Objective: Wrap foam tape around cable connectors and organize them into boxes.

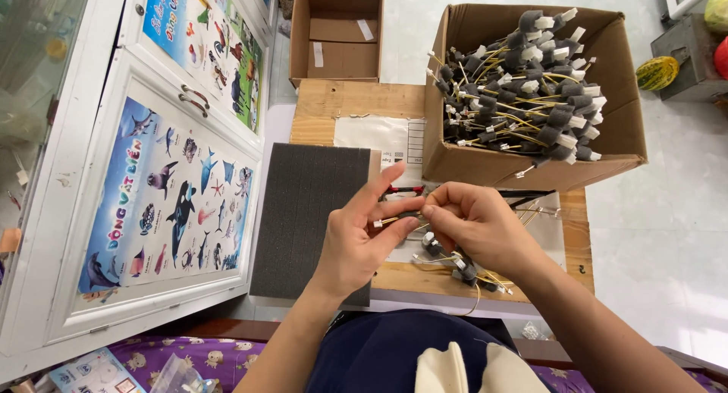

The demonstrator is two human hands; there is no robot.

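I see both hands meet over the wooden tabletop (334, 105), near centre. Left hand (360, 237) and right hand (478, 222) each pinch, grip narrow, one end of a thin yellow-wired cable piece with a white connector (394, 221). At 5 o'clock of the hands lie loose cable pieces with dark foam sleeves (464, 268). At 1 o'clock stands an open cardboard box (485, 165) heaped with similar pieces. A dark grey foam sheet (307, 211) lies at 9 o'clock, touching the left wrist.
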